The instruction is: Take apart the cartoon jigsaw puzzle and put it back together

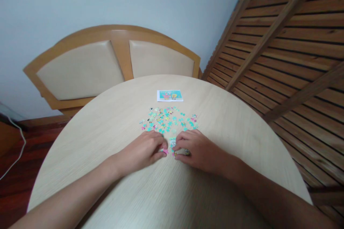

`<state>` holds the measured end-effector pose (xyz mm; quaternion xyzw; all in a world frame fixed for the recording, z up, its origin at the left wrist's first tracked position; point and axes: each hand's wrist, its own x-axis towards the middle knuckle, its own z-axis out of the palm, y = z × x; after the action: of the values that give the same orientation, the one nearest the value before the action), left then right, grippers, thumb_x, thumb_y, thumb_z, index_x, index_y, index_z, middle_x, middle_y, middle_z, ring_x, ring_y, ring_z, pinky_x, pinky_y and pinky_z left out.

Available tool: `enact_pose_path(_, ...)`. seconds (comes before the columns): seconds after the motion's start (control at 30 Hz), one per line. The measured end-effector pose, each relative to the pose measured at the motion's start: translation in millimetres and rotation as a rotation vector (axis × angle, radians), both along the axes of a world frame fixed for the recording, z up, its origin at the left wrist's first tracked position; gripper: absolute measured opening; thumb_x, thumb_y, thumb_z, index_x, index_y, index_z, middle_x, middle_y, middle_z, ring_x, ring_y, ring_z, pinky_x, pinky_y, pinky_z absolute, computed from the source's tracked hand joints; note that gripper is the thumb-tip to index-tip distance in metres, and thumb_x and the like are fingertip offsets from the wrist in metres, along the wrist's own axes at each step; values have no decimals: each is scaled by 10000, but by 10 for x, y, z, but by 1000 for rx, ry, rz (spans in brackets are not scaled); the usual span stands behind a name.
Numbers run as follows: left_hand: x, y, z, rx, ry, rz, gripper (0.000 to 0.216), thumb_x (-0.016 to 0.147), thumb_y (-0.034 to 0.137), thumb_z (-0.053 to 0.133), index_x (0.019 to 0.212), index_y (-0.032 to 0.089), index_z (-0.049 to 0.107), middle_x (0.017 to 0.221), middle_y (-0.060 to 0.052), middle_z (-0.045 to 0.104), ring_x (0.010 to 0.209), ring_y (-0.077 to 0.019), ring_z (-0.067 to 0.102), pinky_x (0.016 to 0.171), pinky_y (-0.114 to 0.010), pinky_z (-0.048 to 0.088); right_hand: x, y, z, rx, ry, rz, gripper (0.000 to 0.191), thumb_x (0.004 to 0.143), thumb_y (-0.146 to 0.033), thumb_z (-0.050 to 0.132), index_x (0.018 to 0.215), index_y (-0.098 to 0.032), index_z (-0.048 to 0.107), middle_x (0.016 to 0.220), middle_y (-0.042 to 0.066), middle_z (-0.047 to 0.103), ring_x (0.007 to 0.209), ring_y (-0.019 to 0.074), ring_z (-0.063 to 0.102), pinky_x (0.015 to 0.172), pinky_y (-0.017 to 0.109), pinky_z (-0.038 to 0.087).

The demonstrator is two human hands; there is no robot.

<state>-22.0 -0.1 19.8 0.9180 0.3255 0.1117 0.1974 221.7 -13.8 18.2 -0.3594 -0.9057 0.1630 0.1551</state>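
Observation:
Both of my hands rest on a round light-wood table. My left hand has its fingers curled and pinches a small pink puzzle piece. My right hand is curled over a small joined cluster of puzzle pieces and presses on it with its fingertips. The two hands nearly touch. Several loose turquoise puzzle pieces lie scattered just beyond the fingers. A small reference picture card lies flat further back on the table.
A wooden bench with two beige padded back panels stands behind the table against a pale wall. A slatted wooden partition runs along the right. A white cable hangs over the dark floor at the left.

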Motion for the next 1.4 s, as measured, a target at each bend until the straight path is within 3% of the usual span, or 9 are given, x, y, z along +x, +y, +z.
enact_pose_path(0.37,53,-41,-52,-19,-54,41,97,932,246,706,960,200,625,966,-34,700,941,-231,645,846,-363,464,2,8,-21,16,21,8,135,915,-337,728,975,-220,756,1011,37,692,988,208,638,888,367,395)
enact_pose_path(0.87,137,-151,16,206,126,42,175,1000,324,601,921,179,660,923,-60,684,875,-245,648,793,-378,502,-12,7,-14,32,-2,14,130,927,-319,704,986,-223,768,1019,44,694,995,212,635,893,372,388)
enact_pose_path(1.27,115,-154,-17,92,50,96,127,964,330,656,958,204,672,956,-44,693,924,-245,658,821,-370,515,-14,9,-11,26,-8,10,119,913,-309,720,985,-228,769,1034,46,697,994,210,634,893,369,383)
enact_pose_path(1.4,107,-167,-34,49,45,172,80,944,292,668,955,212,664,942,-41,680,937,-248,652,818,-363,511,-7,12,-3,20,-14,10,121,915,-304,721,996,-228,769,1038,42,694,1004,207,634,896,367,382)
